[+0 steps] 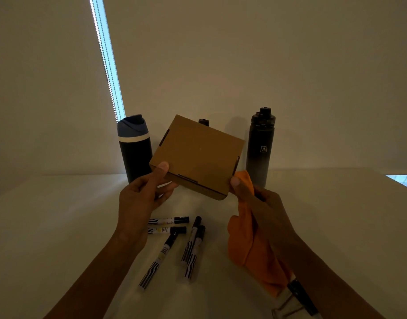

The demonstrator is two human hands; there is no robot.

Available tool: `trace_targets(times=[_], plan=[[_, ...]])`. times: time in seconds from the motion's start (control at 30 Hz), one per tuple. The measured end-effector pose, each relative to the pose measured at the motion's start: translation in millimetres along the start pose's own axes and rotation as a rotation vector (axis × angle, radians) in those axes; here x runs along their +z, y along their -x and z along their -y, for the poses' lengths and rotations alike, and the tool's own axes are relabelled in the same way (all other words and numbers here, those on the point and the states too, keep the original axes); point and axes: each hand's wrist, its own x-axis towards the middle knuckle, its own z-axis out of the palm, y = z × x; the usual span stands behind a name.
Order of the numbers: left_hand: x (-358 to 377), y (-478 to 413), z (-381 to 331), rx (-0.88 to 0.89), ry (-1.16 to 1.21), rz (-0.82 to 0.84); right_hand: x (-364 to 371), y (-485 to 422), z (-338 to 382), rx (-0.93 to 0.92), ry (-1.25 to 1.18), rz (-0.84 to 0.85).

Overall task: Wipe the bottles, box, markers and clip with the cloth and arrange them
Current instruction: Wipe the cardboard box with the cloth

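Note:
I hold a flat brown cardboard box (pixel 198 155) up above the white table (pixel 59 226). My left hand (pixel 140 199) grips its lower left corner, thumb on top. My right hand (pixel 257 203) pinches the lower right corner while also holding an orange cloth (pixel 246 245) that hangs down. Several black-and-white markers (pixel 175 242) lie loose on the table under my hands. A dark bottle with a blue lid (pixel 134 148) stands at the back left, and a black bottle (pixel 260 146) at the back right. A black binder clip (pixel 299 295) lies under my right forearm.
A small dark object (pixel 203 122) peeks over the box's top edge; I cannot tell what it is. A plain wall rises behind the table, with a bright strip of window blind (pixel 105 61) at the left. The table's right edge (pixel 400 183) runs near a lit patch.

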Motion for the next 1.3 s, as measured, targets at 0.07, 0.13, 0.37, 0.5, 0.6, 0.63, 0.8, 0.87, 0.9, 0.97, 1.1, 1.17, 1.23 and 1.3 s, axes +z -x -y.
trace_targets(times=[0.07,0.13,0.37,0.5,0.6,0.63,0.8,0.87,0.9,0.97,1.1,1.17,1.23,1.3], plan=[[1,0,0,-0.01,0.004,0.005,-2,-1,1,0.035,-0.037,0.007],[1,0,-1,-0.024,0.0,0.005,-4,-3,0,0.072,-0.086,0.031],[0,0,-3,0.001,-0.111,0.021,-16,-14,-3,0.325,-0.251,0.039],[-11,-9,-6,-0.002,-0.164,-0.049,-30,-19,-3,0.403,-0.231,0.179],[-16,-13,-5,-0.039,-0.216,-0.027,-34,-19,-2,0.41,-0.201,0.252],[-16,-14,-5,-0.058,-0.226,-0.015,-35,-19,-1,0.413,-0.191,0.249],[-25,-21,-6,-0.152,-0.276,0.082,-30,-15,-3,0.402,-0.141,0.175],[-28,-22,-7,-0.184,-0.287,0.169,-28,-15,-3,0.401,-0.132,0.107],[-30,-22,-9,-0.186,-0.283,0.221,-28,-15,-3,0.394,-0.146,0.093],[-34,-22,-12,-0.122,-0.299,0.308,-28,-15,-2,0.36,-0.2,0.086],[-45,-22,-12,0.218,-0.504,0.346,-30,-13,-3,0.186,-0.226,0.119],[-47,-22,-10,0.436,-0.665,0.371,-31,-12,-3,0.12,-0.206,0.099],[-46,-23,-5,0.658,-0.795,0.406,-32,-12,-4,0.078,-0.185,0.062],[-45,-25,-4,0.788,-0.849,0.418,-34,-12,-5,0.051,-0.166,0.044]])
